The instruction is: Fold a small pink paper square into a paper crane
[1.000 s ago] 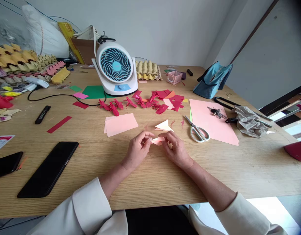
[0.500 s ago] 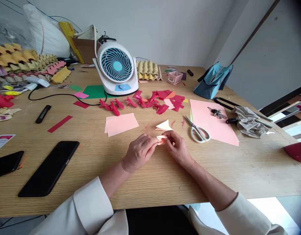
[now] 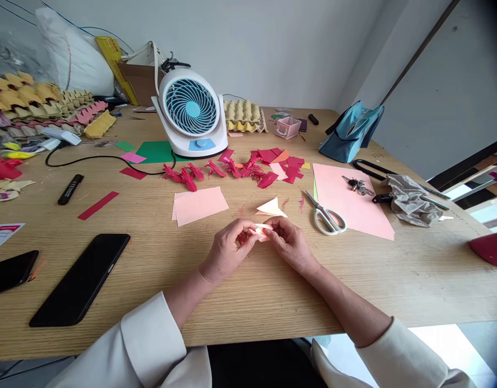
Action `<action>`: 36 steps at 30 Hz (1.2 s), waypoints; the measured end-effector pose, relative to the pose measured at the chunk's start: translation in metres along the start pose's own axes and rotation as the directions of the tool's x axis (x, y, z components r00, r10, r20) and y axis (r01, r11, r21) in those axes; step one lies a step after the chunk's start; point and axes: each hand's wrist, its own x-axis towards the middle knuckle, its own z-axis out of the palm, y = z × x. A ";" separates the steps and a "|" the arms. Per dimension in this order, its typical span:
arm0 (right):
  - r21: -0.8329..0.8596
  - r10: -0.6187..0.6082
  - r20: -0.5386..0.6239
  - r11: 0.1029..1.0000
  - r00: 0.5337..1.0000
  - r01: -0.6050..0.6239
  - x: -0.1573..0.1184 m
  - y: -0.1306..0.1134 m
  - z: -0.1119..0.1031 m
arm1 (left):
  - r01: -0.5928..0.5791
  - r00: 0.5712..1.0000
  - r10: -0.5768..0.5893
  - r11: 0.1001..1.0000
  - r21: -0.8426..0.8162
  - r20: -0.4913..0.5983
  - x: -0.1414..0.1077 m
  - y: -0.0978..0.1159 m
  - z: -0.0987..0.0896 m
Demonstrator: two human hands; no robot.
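Pink fold (image 3: pixel 263 233): between both hands, low over table (image 3: pixel 256 307);
Left hand (image 3: pixel 229 249): pinching fold's left end;
Right hand (image 3: pixel 294 248): pinching right end;
Cream fold (image 3: pixel 273 207): on table, just beyond hands;
Scissors (image 3: pixel 322 208): right of it;
Pink slips (image 3: pixel 202 206): left of it.

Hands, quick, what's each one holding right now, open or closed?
Left hand: closed, pinching the folded pale-pink paper.
Right hand: closed, pinching the same folded pale-pink paper.
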 end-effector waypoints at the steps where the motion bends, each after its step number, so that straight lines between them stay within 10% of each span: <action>1: 0.011 0.001 0.002 1.000 1.000 -0.001 0.000 0.001 0.000 | 0.044 0.999 -0.044 0.999 -0.029 0.001 0.000 -0.001 0.001; 25: -0.216 -0.082 0.003 0.973 0.997 0.080 -0.002 -0.008 0.000 | 0.290 0.957 -0.279 0.931 -0.220 0.080 -0.001 -0.005 0.010; 36: -0.061 -0.089 -0.091 0.995 0.992 0.084 -0.002 -0.004 0.001 | 0.312 0.950 -0.298 0.928 -0.206 0.096 0.000 -0.006 0.009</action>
